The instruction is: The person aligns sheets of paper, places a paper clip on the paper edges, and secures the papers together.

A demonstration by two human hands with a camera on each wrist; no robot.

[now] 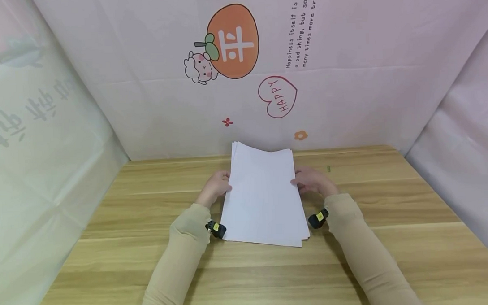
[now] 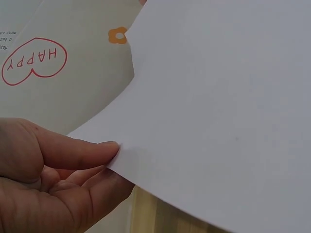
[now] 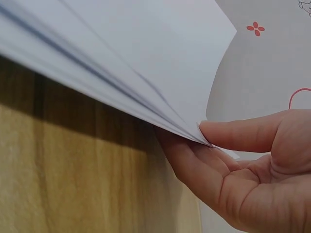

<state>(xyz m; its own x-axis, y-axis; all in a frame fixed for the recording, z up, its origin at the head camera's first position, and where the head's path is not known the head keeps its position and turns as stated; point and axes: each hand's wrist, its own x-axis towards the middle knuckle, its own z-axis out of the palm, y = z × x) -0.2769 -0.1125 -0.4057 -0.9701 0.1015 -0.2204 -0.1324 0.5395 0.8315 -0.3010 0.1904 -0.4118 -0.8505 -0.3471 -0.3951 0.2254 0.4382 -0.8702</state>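
Several sheets of white paper (image 1: 265,196) form a loose stack held between my two hands, their edges slightly out of line. My left hand (image 1: 218,185) pinches the left edge, thumb on top and fingers beneath, as the left wrist view shows at the paper's edge (image 2: 194,121). On the opposite edge my right hand (image 1: 311,180) pinches the stack the same way. In the right wrist view the layered sheets (image 3: 121,63) fan apart toward the near end, and a shadow falls on the wood below them. The far edge of the stack sags in the middle.
A small green paper clip (image 1: 329,169) lies on the wooden table (image 1: 151,263) to the right of my right hand. Behind the table's far edge hangs a white printed cloth (image 1: 166,115), with more cloth on both sides. A black wrist camera (image 1: 318,218) sits at my right wrist.
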